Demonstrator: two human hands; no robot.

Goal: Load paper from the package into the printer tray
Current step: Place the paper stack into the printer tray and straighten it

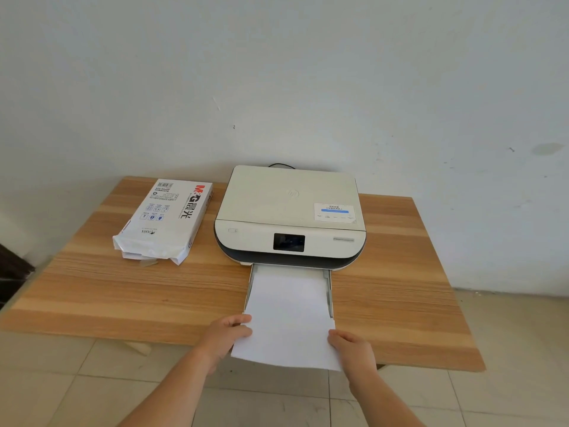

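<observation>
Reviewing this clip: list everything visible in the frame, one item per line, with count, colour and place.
printer: one, cream with dark front band and screen, back middle of table.
printer tray: one, grey-white, pulled out at printer front.
paper stack: one, white, far end in the tray, near end overhanging the table edge.
paper package: one, white with red and black print, near end torn open, left of printer.
cable: one, black, behind printer.
table: one, striped wood, against the wall.
wall: white, scuffed.
floor: beige tiles.
left hand: gripping the stack's left edge.
right hand: gripping its right edge.
</observation>
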